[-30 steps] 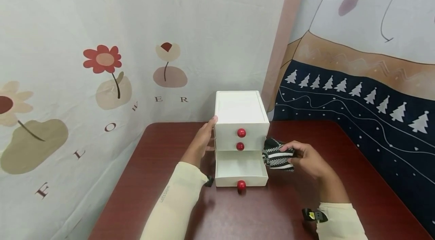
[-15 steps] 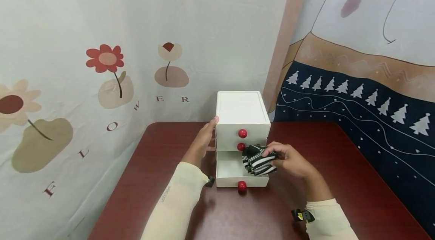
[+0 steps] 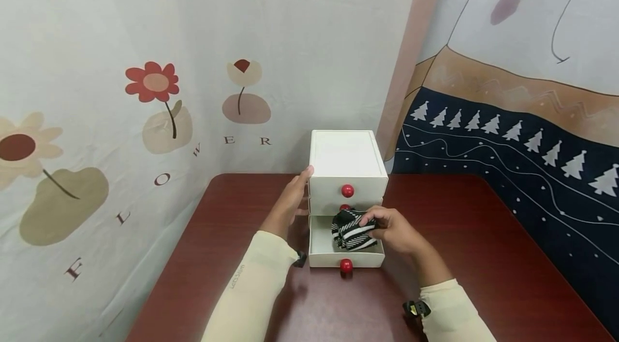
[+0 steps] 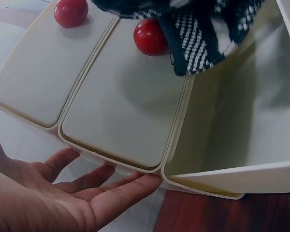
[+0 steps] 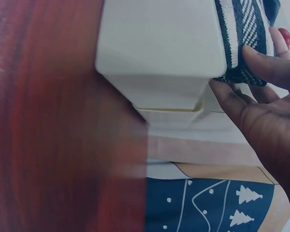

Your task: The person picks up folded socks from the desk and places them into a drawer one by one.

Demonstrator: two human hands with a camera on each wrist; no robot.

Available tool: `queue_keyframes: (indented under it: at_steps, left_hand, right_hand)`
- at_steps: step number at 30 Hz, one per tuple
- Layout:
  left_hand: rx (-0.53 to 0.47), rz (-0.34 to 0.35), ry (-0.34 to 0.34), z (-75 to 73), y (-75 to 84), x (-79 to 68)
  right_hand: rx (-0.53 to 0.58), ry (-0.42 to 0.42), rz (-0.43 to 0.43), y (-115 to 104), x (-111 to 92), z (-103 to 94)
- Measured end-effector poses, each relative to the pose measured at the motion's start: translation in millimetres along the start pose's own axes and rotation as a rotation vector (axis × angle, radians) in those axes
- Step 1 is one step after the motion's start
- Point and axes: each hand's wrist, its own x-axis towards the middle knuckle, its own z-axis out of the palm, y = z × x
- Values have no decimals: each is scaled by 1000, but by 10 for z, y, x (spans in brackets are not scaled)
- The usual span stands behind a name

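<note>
A white drawer unit (image 3: 344, 154) with red round knobs stands on the table, its bottom drawer (image 3: 321, 240) pulled out. My left hand (image 3: 289, 203) rests against the unit's left side; in the left wrist view its fingers (image 4: 123, 195) are extended along that side. With thumb and fingers, my right hand (image 3: 396, 230) pinches a bundled black-and-white patterned knit cloth (image 3: 349, 232) over the pulled-out drawer. The cloth partly covers the middle knob (image 3: 345, 207). Seen from the right wrist, the thumb (image 5: 270, 67) presses on the striped knit (image 5: 239, 34).
The dark red-brown table (image 3: 450, 234) extends around the unit. Behind stands a pale wall sheet (image 3: 300, 62) printed with flowers and letters. A navy sheet with white trees (image 3: 488, 143) hangs at the right.
My right hand has carried the knit cloth leftward from beside the unit to over the pulled-out bottom drawer. My left hand has stayed against the unit's side.
</note>
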Motion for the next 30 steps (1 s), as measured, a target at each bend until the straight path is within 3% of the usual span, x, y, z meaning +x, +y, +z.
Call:
queue_keyframes:
  at_steps: [5, 13, 22, 30]
  left_hand:
    - [-1, -3, -1, -1, -1, 14]
    - [-11, -6, -2, 1, -7, 35]
    - [-23, -11, 5, 14, -7, 52]
    - [-12, -14, 11, 17, 5, 43]
  right_hand:
    - [-46, 36, 32, 18, 12, 72]
    - [-100, 27, 38, 76, 41, 126]
    - [-178, -14, 84, 81, 115, 175]
    - [-181, -95, 146, 78, 174, 226]
